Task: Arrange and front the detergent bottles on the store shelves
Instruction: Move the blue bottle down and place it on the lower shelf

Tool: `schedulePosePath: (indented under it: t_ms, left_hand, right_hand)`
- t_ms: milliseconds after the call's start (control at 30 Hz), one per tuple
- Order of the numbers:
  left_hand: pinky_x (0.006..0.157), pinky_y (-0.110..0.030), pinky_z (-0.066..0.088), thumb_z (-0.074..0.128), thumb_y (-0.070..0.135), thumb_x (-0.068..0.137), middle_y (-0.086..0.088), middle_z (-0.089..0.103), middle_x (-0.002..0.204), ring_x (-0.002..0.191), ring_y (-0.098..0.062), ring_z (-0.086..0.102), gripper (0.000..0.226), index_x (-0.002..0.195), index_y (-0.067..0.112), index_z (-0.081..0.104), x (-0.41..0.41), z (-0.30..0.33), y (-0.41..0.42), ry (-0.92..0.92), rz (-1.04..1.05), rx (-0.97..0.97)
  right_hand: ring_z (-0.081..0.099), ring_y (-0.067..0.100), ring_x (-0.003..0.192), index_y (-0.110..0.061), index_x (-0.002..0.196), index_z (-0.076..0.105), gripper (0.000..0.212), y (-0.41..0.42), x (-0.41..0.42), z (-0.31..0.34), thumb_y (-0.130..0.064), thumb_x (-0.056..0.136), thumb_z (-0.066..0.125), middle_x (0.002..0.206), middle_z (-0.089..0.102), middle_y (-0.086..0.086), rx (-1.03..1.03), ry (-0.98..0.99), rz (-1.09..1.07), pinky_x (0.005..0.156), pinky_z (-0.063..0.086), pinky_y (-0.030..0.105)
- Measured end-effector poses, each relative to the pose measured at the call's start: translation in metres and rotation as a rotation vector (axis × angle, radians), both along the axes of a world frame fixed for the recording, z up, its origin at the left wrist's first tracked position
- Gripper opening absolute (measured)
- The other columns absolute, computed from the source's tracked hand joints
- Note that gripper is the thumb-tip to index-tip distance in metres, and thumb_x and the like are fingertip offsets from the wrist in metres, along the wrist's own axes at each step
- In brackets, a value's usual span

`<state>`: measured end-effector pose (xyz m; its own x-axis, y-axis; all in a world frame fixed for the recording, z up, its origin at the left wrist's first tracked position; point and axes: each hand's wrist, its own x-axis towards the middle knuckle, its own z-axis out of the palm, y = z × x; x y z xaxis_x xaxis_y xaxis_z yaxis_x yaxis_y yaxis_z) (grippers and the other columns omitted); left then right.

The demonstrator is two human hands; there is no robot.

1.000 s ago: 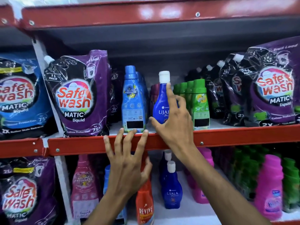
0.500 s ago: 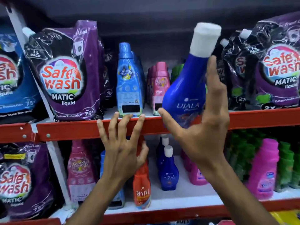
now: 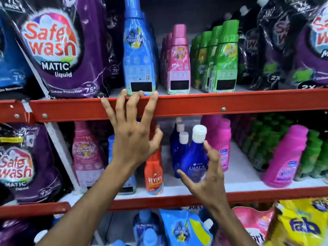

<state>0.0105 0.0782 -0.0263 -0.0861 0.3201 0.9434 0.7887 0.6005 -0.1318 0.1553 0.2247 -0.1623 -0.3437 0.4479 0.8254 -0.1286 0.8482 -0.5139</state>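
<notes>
My right hand [image 3: 206,176] is spread apart just in front of the front Ujala bottle [image 3: 193,162]; I cannot tell if it touches. My left hand [image 3: 132,137] is spread too, fingertips hooked on the red rail [image 3: 230,102] above that bottle. I should turn its label forward, in line. I count 3 blue Ujala bottles, 1 orange Revive bottle [image 3: 154,172] just left.

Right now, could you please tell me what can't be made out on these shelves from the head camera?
- Whether the right hand actually grips the dark blue Ujala bottle: fingers are spread around it, contact unclear.
- The light blue bottle on the middle shelf: mostly hidden by the left hand.
- The Safewash pouch at far right: cut off by the frame edge.
- The green bottles at lower right: blurred.
</notes>
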Motion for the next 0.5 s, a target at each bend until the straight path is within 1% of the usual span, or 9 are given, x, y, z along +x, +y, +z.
schedulePosePath:
  t_ms: [100, 200, 300, 367, 400, 433, 500]
  left_hand:
    - [0.118, -0.077, 0.007, 0.064, 0.039, 0.078, -0.015, 0.044, 0.144, 0.145, -0.042, 0.031, 0.082, 0.153, 0.026, 0.034, 0.0, 0.0, 0.0, -0.003, 0.002, 0.003]
    - [0.119, -0.077, 0.007, 0.064, 0.038, 0.078, -0.016, 0.045, 0.143, 0.145, -0.042, 0.03, 0.081, 0.153, 0.025, 0.035, 0.001, 0.0, 0.0, -0.001, 0.001, 0.008]
    - [0.12, -0.075, 0.004, 0.064, 0.038, 0.078, -0.016, 0.045, 0.143, 0.145, -0.042, 0.03, 0.081, 0.153, 0.026, 0.036, 0.0, 0.0, 0.001, 0.001, -0.007, 0.013]
    - [0.121, -0.073, 0.002, 0.064, 0.037, 0.078, -0.014, 0.043, 0.143, 0.145, -0.041, 0.03, 0.081, 0.153, 0.026, 0.035, -0.001, 0.0, 0.001, 0.005, -0.008, 0.014]
    - [0.121, -0.072, 0.001, 0.065, 0.038, 0.078, -0.014, 0.043, 0.143, 0.145, -0.041, 0.03, 0.081, 0.153, 0.026, 0.035, -0.001, -0.001, 0.001, 0.004, -0.007, 0.014]
    - [0.121, -0.072, 0.001, 0.065, 0.038, 0.078, -0.014, 0.042, 0.143, 0.145, -0.041, 0.03, 0.081, 0.153, 0.026, 0.035, -0.002, -0.001, 0.001, 0.001, -0.005, 0.013]
    - [0.12, -0.074, 0.003, 0.065, 0.038, 0.079, -0.014, 0.043, 0.143, 0.145, -0.041, 0.03, 0.081, 0.153, 0.025, 0.035, -0.001, -0.001, 0.002, -0.009, -0.005, 0.01]
  right_hand:
    - [0.034, -0.017, 0.13, -0.039, 0.15, 0.023, 0.105, 0.004, -0.011, -0.021, -0.041, 0.068, 0.087, 0.138, 0.038, -0.016, -0.04, -0.075, 0.012, 0.101, 0.029, -0.003]
    - [0.034, -0.021, 0.127, -0.047, 0.147, 0.019, 0.102, 0.006, -0.021, -0.035, -0.043, 0.068, 0.084, 0.135, 0.037, -0.018, -0.088, -0.139, 0.036, 0.098, 0.028, -0.004]
    - [0.032, -0.024, 0.125, -0.052, 0.144, 0.016, 0.105, 0.008, -0.027, -0.047, -0.038, 0.067, 0.087, 0.136, 0.037, -0.017, -0.101, -0.181, 0.045, 0.097, 0.027, -0.005]
    - [0.036, -0.018, 0.124, -0.051, 0.143, 0.016, 0.105, 0.009, -0.03, -0.053, -0.036, 0.068, 0.088, 0.139, 0.037, -0.015, -0.11, -0.184, 0.042, 0.099, 0.026, -0.005]
    - [0.04, -0.011, 0.123, -0.05, 0.143, 0.017, 0.104, 0.01, -0.031, -0.055, -0.036, 0.068, 0.088, 0.139, 0.037, -0.014, -0.121, -0.177, 0.038, 0.099, 0.026, -0.005]
    - [0.043, -0.004, 0.122, -0.047, 0.142, 0.02, 0.101, 0.01, -0.031, -0.056, -0.036, 0.068, 0.088, 0.138, 0.036, -0.014, -0.13, -0.169, 0.037, 0.098, 0.027, -0.005]
    - [0.046, 0.005, 0.121, -0.038, 0.141, 0.024, 0.097, 0.01, -0.032, -0.058, -0.037, 0.068, 0.087, 0.137, 0.037, -0.012, -0.132, -0.163, 0.044, 0.099, 0.028, -0.004]
